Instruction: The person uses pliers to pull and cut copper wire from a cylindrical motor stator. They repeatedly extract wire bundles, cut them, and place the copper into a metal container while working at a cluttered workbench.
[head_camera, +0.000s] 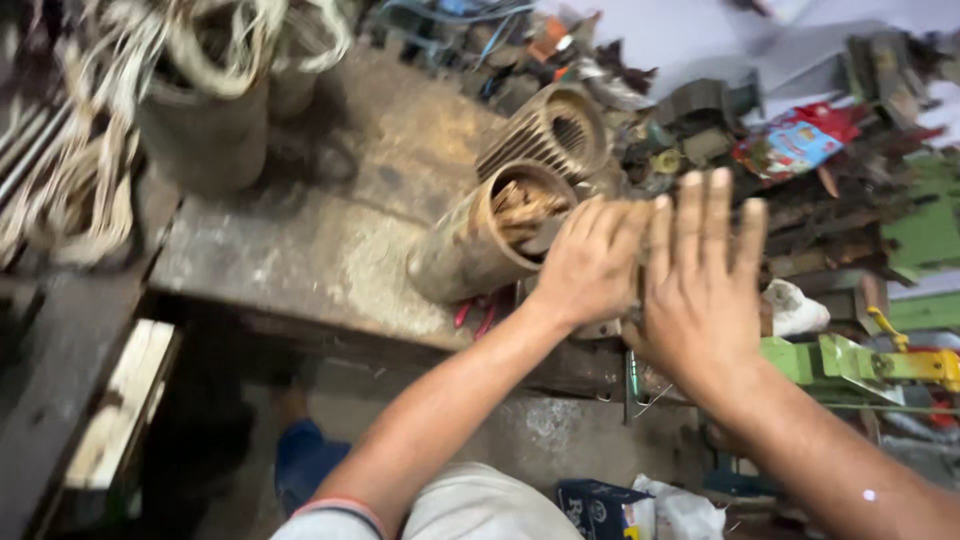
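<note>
The left hand (590, 262) is curling its fingers loosely, knuckles up, and it is resting right at the open mouth of a rusty metal cylinder (470, 245) that is lying on its side on the worn workbench (300, 260); whether the fingers are actually gripping the rim cannot be told, since they are hiding what is beneath them. The right hand (700, 285) is spreading flat and open, fingers straight and pointing away from the person, pressing just beside the left hand on its outer side and holding nothing. The cylinder is stretching away to the left of both hands, its mouth facing them, and inside it a bundle of tan copper-coloured windings (522, 205) is showing. Just beyond the left hand, a second ribbed metal housing (550, 130) is leaning behind the cylinder, its opening dark. Red plier handles (475, 315) are peeking out under the cylinder, close below the left wrist. Far to the left of the hands, a dark drum (200, 130) is standing upright, holding loops of pale wire (225, 45). To the right of the right hand, a green and yellow tool (860, 362) is lying near a white rag (795, 308).
</note>
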